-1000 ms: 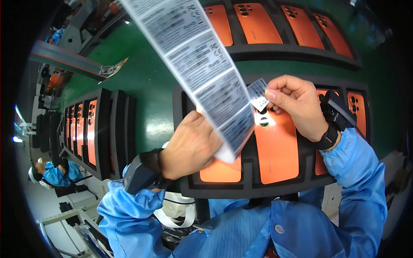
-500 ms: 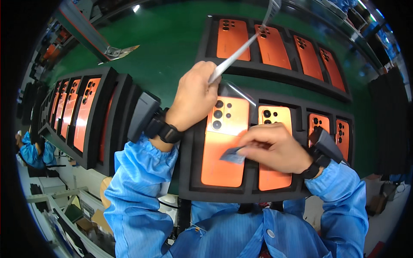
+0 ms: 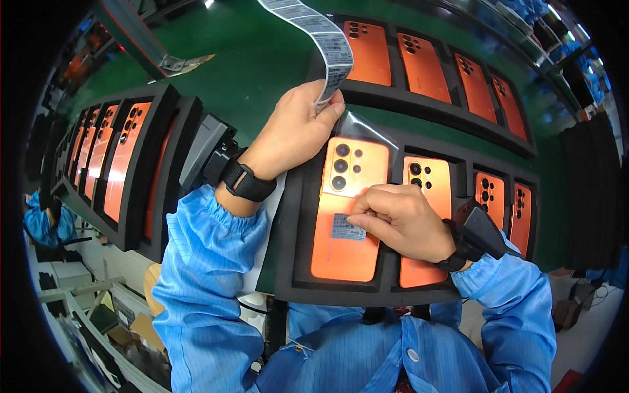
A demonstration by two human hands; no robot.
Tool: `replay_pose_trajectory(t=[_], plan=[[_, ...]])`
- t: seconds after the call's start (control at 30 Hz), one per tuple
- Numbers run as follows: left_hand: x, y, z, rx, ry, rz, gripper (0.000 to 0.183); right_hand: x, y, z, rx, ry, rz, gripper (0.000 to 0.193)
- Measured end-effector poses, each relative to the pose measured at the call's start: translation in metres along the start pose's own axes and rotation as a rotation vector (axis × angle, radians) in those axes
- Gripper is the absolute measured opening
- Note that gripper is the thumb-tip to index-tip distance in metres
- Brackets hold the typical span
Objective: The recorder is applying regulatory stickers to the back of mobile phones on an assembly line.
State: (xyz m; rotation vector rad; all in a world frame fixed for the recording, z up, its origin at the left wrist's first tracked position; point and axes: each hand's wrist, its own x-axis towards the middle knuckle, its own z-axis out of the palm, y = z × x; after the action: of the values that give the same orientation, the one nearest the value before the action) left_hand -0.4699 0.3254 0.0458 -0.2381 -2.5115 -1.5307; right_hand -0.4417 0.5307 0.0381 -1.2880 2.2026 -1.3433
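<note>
My left hand (image 3: 303, 124) is closed on the end of a long strip of printed labels (image 3: 321, 40), which curves up and away from the fingers. My right hand (image 3: 407, 221) pinches a small grey printed label (image 3: 348, 227) at its right edge. That label lies over the middle of an orange phone (image 3: 341, 262), below its camera lenses; whether it is fully stuck down I cannot tell. Clear film (image 3: 368, 133) sticks up at the phone's top edge. The phone sits in the left slot of a black foam tray (image 3: 298, 296). My right wrist passes over a second orange phone (image 3: 426, 278).
Further right in the same tray are two more phones (image 3: 489, 195). Behind it, another foam tray (image 3: 419, 108) holds several orange phones. More foam trays with phones (image 3: 128, 160) stand tilted at the left. A metal arm (image 3: 131, 39) rises over the green table (image 3: 242, 65).
The label in my right hand has gone from tilted to lying over the phone's back. The strip in my left hand has turned, so its printed face shows. The view has shifted slightly.
</note>
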Motion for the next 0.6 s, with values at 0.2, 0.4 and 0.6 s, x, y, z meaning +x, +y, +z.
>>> replay_pose_trajectory(t=[0.2,0.4,0.6], plan=[[-0.0004,0.0024,-0.0002,-0.001,0.002,-0.031,0.012,0.0007,-0.0013,0.0007,-0.020,0.006,0.008,0.011],[-0.0002,0.0075,-0.0008,0.011,0.004,-0.051,0.011,0.0007,0.0001,-0.0016,-0.048,-0.032,-0.029,0.007],[-0.0007,0.0069,-0.0002,0.005,0.013,-0.027,0.011,0.0002,-0.0011,-0.0014,-0.039,-0.038,-0.007,0.007]])
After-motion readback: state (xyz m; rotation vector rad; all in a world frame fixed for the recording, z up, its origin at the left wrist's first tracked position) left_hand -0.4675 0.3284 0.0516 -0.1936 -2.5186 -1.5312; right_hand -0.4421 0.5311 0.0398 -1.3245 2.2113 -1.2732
